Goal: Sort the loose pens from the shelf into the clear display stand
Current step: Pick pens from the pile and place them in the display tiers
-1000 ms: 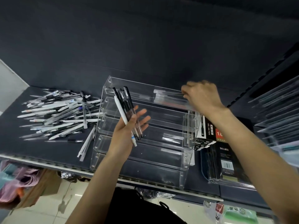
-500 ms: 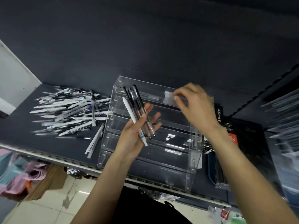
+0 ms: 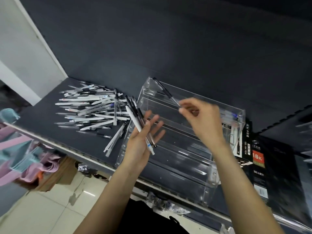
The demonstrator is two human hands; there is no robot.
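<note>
- I am watching the right hand [image 3: 200,119] pinching one black-capped pen [image 3: 166,92] by its clear tip end; the pen's long axis is running up and to the left from the fingertips, its cap end sitting over the top left corner of the clear display stand [image 3: 224,180]
- the right hand is nearer the top tier, so I am judging that the pen needs swinging level with the tier's length before it goes in
- the left hand [image 3: 141,144] is holding a bundle of pens [image 3: 137,122] under the thumb, fingers spread, in front of the stand's left side
- the loose pens [image 3: 94,112] are lying heaped on the shelf [image 3: 42,119] to the left; a few pens are already lying at the top tier's right end; the black boxes [image 3: 258,168] are standing beside the stand's right wall
</note>
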